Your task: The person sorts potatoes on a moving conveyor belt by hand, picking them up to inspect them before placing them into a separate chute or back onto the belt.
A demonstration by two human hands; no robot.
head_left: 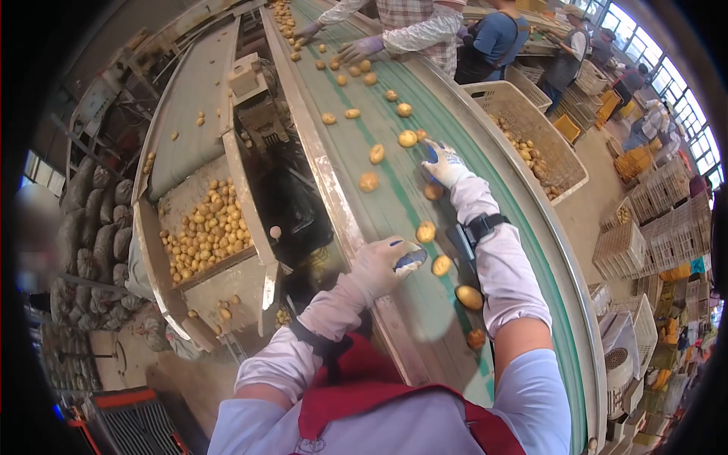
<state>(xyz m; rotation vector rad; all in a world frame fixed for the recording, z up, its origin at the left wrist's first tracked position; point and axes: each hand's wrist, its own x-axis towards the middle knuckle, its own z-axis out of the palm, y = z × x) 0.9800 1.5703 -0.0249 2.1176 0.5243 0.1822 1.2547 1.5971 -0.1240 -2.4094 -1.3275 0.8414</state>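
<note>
Both my hands wear white gloves with blue-coated fingers. My left hand [383, 267] is over the near-left side of the green conveyor belt [394, 208], its fingers loosely curled and apart, with no potato visible in them. Right of it lie one potato [426, 231] and another potato [441, 265]. My right hand [447, 165] reaches farther up the belt with fingers spread. A brownish potato [433, 191] is just below its palm, and a potato [407, 139] lies beyond its fingertips. More potatoes, including a potato [469, 297], lie near my right forearm.
Across the belt a co-worker's gloved hand [362, 49] is among potatoes. A plastic crate [565, 163] with potatoes stands beyond the right rail. To the left, a wooden-sided chute [262, 250] holds many potatoes beside a second belt [193, 98]. Stacked crates [618, 246] stand at right.
</note>
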